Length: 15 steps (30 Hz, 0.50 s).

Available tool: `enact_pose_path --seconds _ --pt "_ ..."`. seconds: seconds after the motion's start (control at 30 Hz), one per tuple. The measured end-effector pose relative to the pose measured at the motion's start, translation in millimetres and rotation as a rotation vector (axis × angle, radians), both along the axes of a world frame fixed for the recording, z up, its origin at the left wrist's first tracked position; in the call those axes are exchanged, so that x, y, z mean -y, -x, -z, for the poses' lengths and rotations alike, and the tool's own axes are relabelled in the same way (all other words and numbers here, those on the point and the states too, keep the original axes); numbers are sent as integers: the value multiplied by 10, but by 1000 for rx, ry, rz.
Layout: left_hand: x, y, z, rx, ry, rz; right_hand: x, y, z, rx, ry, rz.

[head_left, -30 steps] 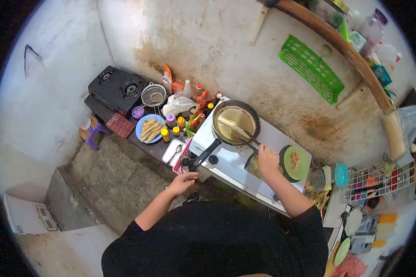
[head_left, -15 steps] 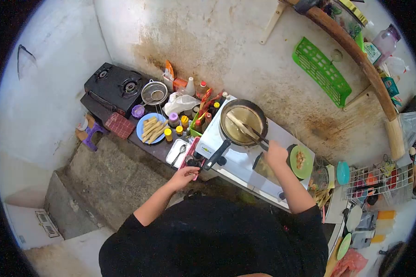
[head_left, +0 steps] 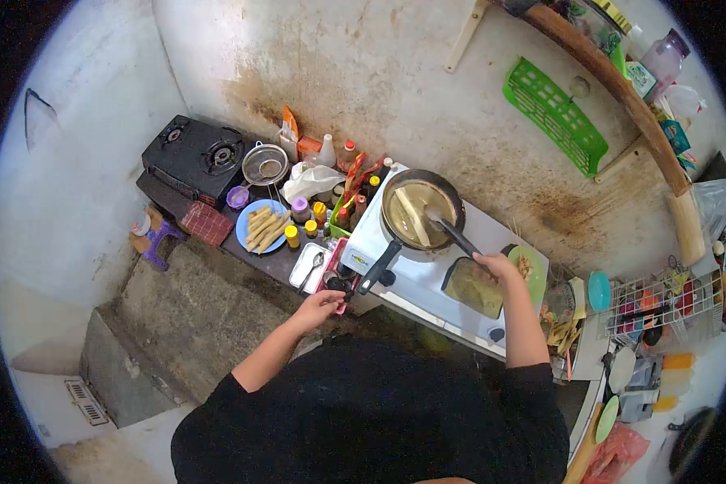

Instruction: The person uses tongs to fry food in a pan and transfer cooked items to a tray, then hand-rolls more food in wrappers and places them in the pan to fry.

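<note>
My right hand is closed around the black handle of a spatula. The spatula's greyish head rests inside the frying pan on the white stove. Pale rolled sticks lie in oil in the pan, just left of the spatula head. My left hand has its fingers curled at the near end of a pink tray with dark items in it; whether it grips anything is hidden. The pan's black handle points toward the tray, apart from my left hand.
On the dark counter stand a blue plate of similar rolls, a white tray with a spoon, several jars and bottles, a strainer and a black two-burner stove. Right of the pan are a green plate with food and a wire rack.
My right hand has moved to the right, and the spatula has slid away from the rolls to the pan's right side. My left hand stays at the pink tray.
</note>
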<state>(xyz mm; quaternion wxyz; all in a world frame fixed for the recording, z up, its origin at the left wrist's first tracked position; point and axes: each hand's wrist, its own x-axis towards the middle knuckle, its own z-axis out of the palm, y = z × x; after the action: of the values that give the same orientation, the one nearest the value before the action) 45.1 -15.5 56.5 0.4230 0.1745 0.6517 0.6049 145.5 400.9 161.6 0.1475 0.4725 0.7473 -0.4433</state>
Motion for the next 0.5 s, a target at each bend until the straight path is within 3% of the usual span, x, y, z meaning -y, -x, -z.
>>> enact_pose_path --seconds 0.13,0.27,0.5 --pt "-17 -32 -280 53 110 12 -53 -62 49 -23 -71 -1" --pt "-60 -6 -212 22 83 27 -23 -14 181 -13 -207 -111" --pt "-67 32 -207 61 44 13 -4 150 326 -22 -100 -126"
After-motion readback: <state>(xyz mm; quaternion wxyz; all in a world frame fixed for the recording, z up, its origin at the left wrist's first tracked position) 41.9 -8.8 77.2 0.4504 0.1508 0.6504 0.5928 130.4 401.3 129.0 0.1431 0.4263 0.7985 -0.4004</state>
